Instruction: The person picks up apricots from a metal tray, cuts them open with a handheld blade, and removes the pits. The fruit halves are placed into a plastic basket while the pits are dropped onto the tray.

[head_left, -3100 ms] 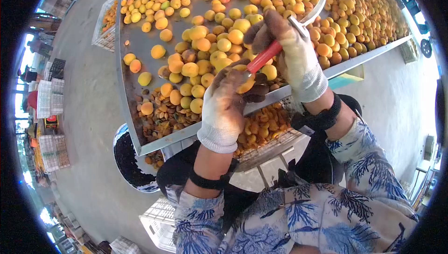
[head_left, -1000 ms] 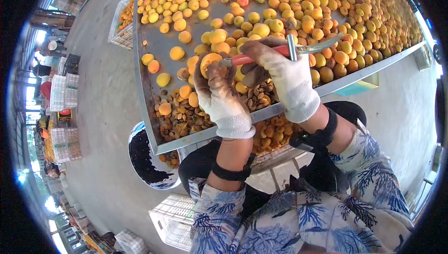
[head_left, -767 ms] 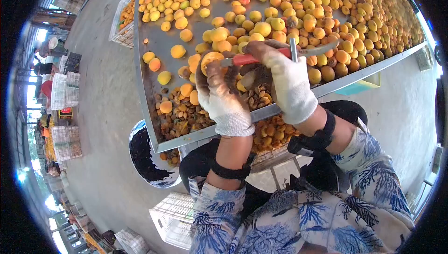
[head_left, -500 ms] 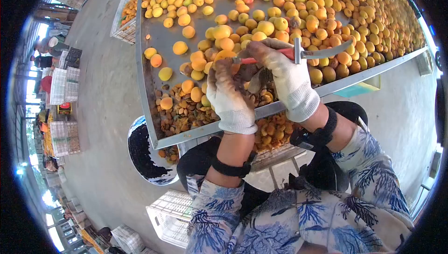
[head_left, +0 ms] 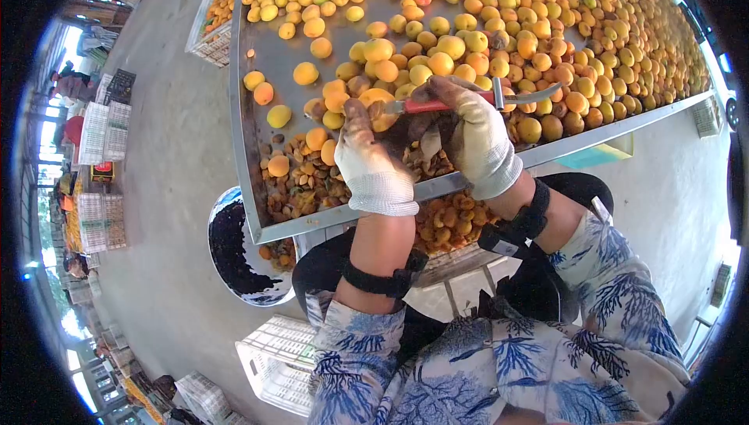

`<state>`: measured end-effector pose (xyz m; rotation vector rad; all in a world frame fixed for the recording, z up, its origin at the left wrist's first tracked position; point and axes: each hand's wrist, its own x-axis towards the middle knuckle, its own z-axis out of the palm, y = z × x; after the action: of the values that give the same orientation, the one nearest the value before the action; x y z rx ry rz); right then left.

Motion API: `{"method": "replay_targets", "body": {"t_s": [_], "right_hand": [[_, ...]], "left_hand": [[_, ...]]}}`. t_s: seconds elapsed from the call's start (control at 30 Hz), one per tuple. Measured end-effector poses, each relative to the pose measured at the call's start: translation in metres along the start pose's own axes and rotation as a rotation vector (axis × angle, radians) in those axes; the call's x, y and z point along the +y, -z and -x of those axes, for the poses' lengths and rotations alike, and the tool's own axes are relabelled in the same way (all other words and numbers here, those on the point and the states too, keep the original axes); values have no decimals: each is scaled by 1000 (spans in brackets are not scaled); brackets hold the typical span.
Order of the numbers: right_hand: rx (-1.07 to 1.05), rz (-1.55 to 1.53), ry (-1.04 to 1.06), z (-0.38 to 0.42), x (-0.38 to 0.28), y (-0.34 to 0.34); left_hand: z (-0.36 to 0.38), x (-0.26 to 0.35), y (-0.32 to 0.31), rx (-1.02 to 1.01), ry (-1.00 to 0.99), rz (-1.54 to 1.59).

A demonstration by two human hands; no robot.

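Note:
My left hand (head_left: pixel 370 161), in a stained white glove, holds an orange apricot (head_left: pixel 380 106) between its fingers above the metal tray (head_left: pixel 300 227). In my right hand (head_left: pixel 477 132), also gloved, is a red-handled tool (head_left: pixel 437 103) with a curved metal blade pointing right. The tool's left end touches the apricot. Beneath my hands lie split fruit and dark pits (head_left: pixel 300 187), partly hidden by the gloves. Whole apricots (head_left: pixel 499 27) cover much of the tray beyond.
Under the tray's near edge is a crate of halved fruit (head_left: pixel 456 222). A round tub (head_left: pixel 238 257) with dark contents stands left of it. White crates (head_left: pixel 281 355) sit on the floor, with more stacked (head_left: pixel 94 132) at far left.
My left hand has shifted slightly left and down with the apricot. My right hand has moved a little left with the tool, and the blade has turned slightly. The whole view has shifted a little.

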<state>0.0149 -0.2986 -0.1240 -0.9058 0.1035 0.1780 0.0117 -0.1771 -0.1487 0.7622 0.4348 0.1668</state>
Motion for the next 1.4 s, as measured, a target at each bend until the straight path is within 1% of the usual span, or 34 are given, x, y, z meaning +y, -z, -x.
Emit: {"method": "replay_targets", "body": {"t_s": [0.07, 0.1, 0.13, 0.17, 0.2, 0.23, 0.27, 0.3, 0.33, 0.4, 0.43, 0.5, 0.53, 0.6, 0.67, 0.73, 0.77, 0.8, 0.87, 0.9, 0.97, 1.0, 1.03, 1.07, 1.1, 1.13, 1.17, 1.2, 1.23, 1.27, 1.3, 1.33, 1.37, 1.4], "right_hand": [[1, 117, 6, 0, 0, 0], [2, 119, 5, 3, -6, -1], [-99, 401, 32, 7, -16, -4], [-204, 685, 59, 9, -22, -6], [-205, 688, 58, 5, -17, -2], [-217, 717, 288, -1, -7, 4], [-224, 738, 516, -4, 0, 10], [-80, 340, 211, -3, -8, -3], [41, 165, -32, 1, -15, -8], [15, 58, -108, -1, -5, 3], [16, 60, -109, -2, -2, 6], [68, -37, -149, -3, 3, 6], [72, -36, -151, -2, 4, 6], [115, -140, -198, 0, 4, 4], [171, -152, -175, -3, 7, 1], [104, -230, -217, 0, 5, -1], [165, -211, -250, -2, 6, -1], [173, -212, -252, -3, 10, 3], [36, -320, -236, -6, 17, 10], [35, -320, -236, -7, 15, 9], [-7, -238, -228, -5, 9, 7], [-31, -201, -223, -5, 7, 5], [-37, -206, -222, -6, 5, 5], [-85, -153, -124, -7, 1, 5], [-136, -100, -21, -10, -4, 4], [-133, 40, 124, -13, -15, 2], [-156, 241, 168, -14, -30, 6], [-176, 445, 209, -16, -43, 10], [-159, 546, 331, -19, -49, 11], [-156, 551, 331, -17, -51, 12], [-114, 480, 326, -14, -52, 12], [-70, 406, 321, -12, -53, 11], [-94, 345, 264, -10, -53, 8], [-87, 341, 264, -11, -51, 8]], "left_hand": [[0, 4, 4, -10, 37, 33], [-1, 5, 5, -23, 74, 64], [-2, 4, 6, -23, 77, 64], [-4, 3, 7, 23, 79, 57], [-6, 1, 8, 71, 79, 51], [-1, 3, 3, 73, 80, 54], [6, 5, -3, 70, 19, -1], [11, 5, -7, 64, -42, -56], [8, 3, -4, 62, -39, -59], [1, -1, 2, 63, -93, -177], [0, 0, 2, 63, -92, -175], [0, 2, 0, 79, -96, -235], [-3, 1, 2, 81, -92, -235], [-13, -4, 9, 123, -23, -136], [-20, -9, 18, 91, -5, -120], [-16, -9, 19, 128, -85, -306], [9, 11, -15, 99, 75, -121], [8, 9, -12, 101, 83, -124], [3, 6, -6, 124, 283, -63], [5, 4, -8, 124, 282, -63], [11, 0, -13, 74, 276, 63], [8, -1, -11, 76, 271, 60], [2, -2, -8, 86, 218, 29], [-3, -1, -7, 94, 160, 0], [-4, 2, -4, 88, 144, 1], [-3, 6, 0, 38, 167, -102], [-1, 9, 3, -9, 193, -200], [3, 11, 0, -8, 187, -190], [7, 12, -5, 12, 184, -201], [11, 12, -8, 30, 186, -216], [12, 9, -6, -24, 169, -152], [14, 9, -4, -29, 174, -157], [17, 9, -3, -67, 189, -188], [19, 9, -2, -104, 203, -220]]}}
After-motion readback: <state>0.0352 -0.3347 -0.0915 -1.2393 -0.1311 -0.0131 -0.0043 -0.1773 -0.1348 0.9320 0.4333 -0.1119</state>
